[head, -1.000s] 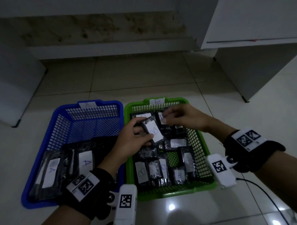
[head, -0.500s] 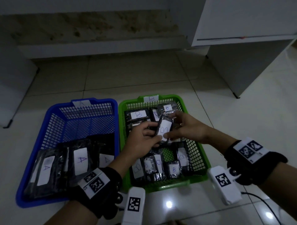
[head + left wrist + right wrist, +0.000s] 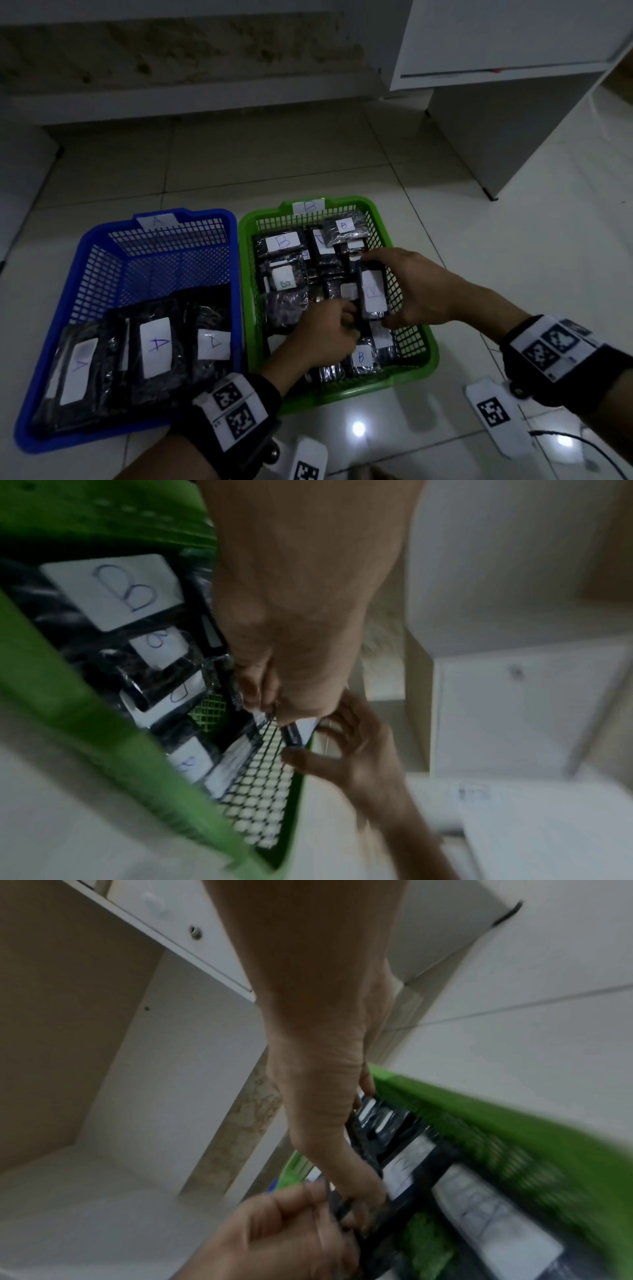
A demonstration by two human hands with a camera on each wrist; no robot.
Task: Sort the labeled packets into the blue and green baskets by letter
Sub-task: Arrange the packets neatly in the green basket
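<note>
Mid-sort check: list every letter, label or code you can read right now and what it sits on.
"A": tag on blue basket rim, faint.
"A": three packet labels in blue basket.
"B": tag on green basket rim.
"B": packet labels in green basket.
"B", sideways: black packet held by right hand and left hand.
Square wrist marker codes: patterns, not text.
Other labels: blurred or hidden.

blue basket (image 3: 102, 260) mesh | green basket (image 3: 416, 349) mesh | packets (image 3: 284, 277) black, white labels
</note>
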